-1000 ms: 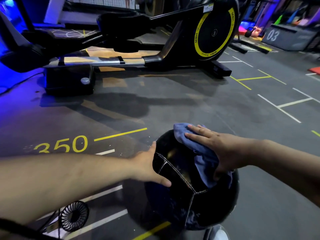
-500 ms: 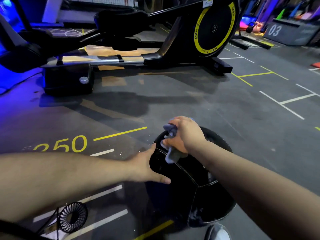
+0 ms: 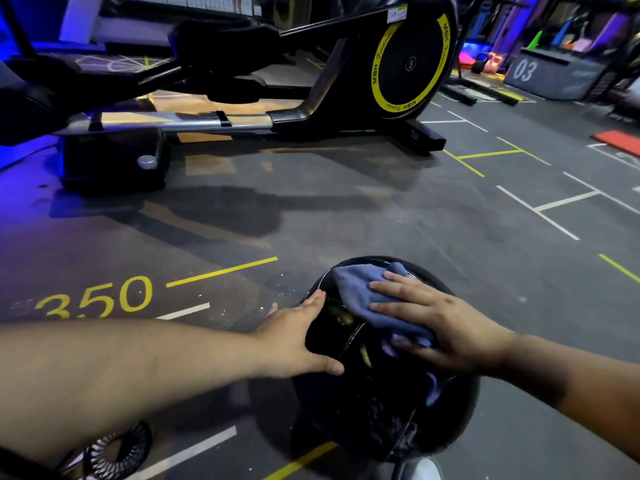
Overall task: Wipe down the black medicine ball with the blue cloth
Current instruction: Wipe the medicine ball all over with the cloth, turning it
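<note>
Black medicine ball sits on the grey gym floor right in front of me, low centre of view, just past the yellow line and near the painted "350". My left hand is flat against the ball's left side, fingers spread and uncurled, thumb lying across the front panel, not gripping anything, just bracing. I read that as the reason it's there: the ball is round and would roll or spin away under pressure from the other side, so I pin it. My right hand is on top, palm down, fingers splayed and extended, pressing the blue cloth onto the upper surface. Not a pinch hold; the cloth is trapped between my palm and the ball, bunched a bit, with one flap sticking out ahead of my fingertips and another tail hanging down the right side under my wrist. Flat palm makes sense, I think: more cloth contact per stroke on a curved surface. Top panels look glossy with reflections; can't tell if that's wet or just shine. Lower half of the ball is dark and mottled, probably not wiped yet, so I'd guess roughly mid-task. Underside is hidden. Elliptical trainer sits well apart at the back, small fan on the floor near my left elbow, neither involved. Risk as I see it: the loose cloth tail slipping out from under my palm.
</note>
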`<action>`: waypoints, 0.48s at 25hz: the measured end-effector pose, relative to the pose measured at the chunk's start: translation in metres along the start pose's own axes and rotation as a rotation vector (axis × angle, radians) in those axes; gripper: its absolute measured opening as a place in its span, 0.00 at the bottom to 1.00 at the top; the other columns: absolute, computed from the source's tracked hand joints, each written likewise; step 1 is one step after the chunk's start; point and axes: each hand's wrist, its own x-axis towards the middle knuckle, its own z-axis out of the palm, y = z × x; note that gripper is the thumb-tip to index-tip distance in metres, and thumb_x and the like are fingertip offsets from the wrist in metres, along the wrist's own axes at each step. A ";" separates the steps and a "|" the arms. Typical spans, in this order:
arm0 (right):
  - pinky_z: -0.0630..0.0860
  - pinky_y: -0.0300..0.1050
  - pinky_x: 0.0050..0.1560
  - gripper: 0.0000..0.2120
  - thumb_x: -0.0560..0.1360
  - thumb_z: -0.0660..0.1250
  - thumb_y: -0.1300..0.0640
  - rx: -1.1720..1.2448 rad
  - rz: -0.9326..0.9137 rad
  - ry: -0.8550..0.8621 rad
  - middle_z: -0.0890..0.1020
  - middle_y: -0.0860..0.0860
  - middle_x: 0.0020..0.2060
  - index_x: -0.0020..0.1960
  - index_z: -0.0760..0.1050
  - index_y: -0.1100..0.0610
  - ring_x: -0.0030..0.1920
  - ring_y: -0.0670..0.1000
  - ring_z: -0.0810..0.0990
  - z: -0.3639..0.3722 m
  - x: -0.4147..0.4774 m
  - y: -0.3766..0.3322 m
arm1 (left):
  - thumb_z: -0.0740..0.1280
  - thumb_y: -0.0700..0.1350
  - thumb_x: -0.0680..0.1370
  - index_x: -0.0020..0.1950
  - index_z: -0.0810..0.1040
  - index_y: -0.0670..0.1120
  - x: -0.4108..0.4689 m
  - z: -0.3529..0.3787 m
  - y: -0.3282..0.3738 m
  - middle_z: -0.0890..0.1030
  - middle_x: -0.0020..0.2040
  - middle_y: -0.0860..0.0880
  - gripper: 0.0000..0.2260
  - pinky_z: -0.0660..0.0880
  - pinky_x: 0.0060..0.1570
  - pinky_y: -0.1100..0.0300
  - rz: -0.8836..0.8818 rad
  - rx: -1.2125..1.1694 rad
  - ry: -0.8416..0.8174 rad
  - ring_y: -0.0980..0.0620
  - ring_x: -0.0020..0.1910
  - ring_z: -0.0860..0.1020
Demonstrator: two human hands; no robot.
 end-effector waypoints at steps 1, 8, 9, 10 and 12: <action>0.59 0.47 0.76 0.23 0.77 0.67 0.48 0.020 0.065 0.032 0.68 0.50 0.74 0.69 0.74 0.53 0.77 0.50 0.61 -0.003 -0.010 0.009 | 0.70 0.70 0.66 0.80 0.41 0.51 0.003 0.000 0.002 0.46 0.80 0.58 0.55 0.45 0.76 0.44 0.016 0.012 -0.017 0.56 0.78 0.52; 0.63 0.32 0.63 0.19 0.74 0.71 0.54 0.171 0.753 0.424 0.76 0.48 0.66 0.64 0.78 0.52 0.68 0.46 0.74 0.005 -0.021 0.027 | 0.69 0.69 0.68 0.79 0.41 0.52 0.020 -0.005 0.018 0.43 0.79 0.60 0.53 0.45 0.76 0.41 0.047 0.075 -0.051 0.55 0.78 0.53; 0.63 0.33 0.61 0.18 0.74 0.71 0.55 0.189 0.824 0.446 0.77 0.48 0.65 0.64 0.78 0.52 0.67 0.47 0.74 0.005 -0.018 0.028 | 0.69 0.69 0.68 0.79 0.40 0.52 0.020 -0.005 0.016 0.43 0.79 0.60 0.52 0.44 0.76 0.41 0.051 0.084 -0.052 0.55 0.78 0.53; 0.64 0.34 0.60 0.17 0.75 0.71 0.56 0.207 0.877 0.463 0.78 0.48 0.64 0.64 0.78 0.51 0.67 0.48 0.75 0.005 -0.015 0.028 | 0.69 0.69 0.68 0.79 0.40 0.52 0.020 -0.004 0.014 0.44 0.79 0.60 0.52 0.43 0.76 0.42 0.061 0.095 -0.049 0.55 0.78 0.54; 0.65 0.36 0.58 0.16 0.74 0.70 0.54 0.208 0.914 0.475 0.79 0.49 0.62 0.62 0.79 0.50 0.64 0.50 0.76 0.006 -0.010 0.025 | 0.70 0.67 0.68 0.79 0.41 0.53 0.019 -0.006 0.005 0.45 0.79 0.60 0.51 0.44 0.76 0.43 0.075 0.101 -0.057 0.55 0.78 0.55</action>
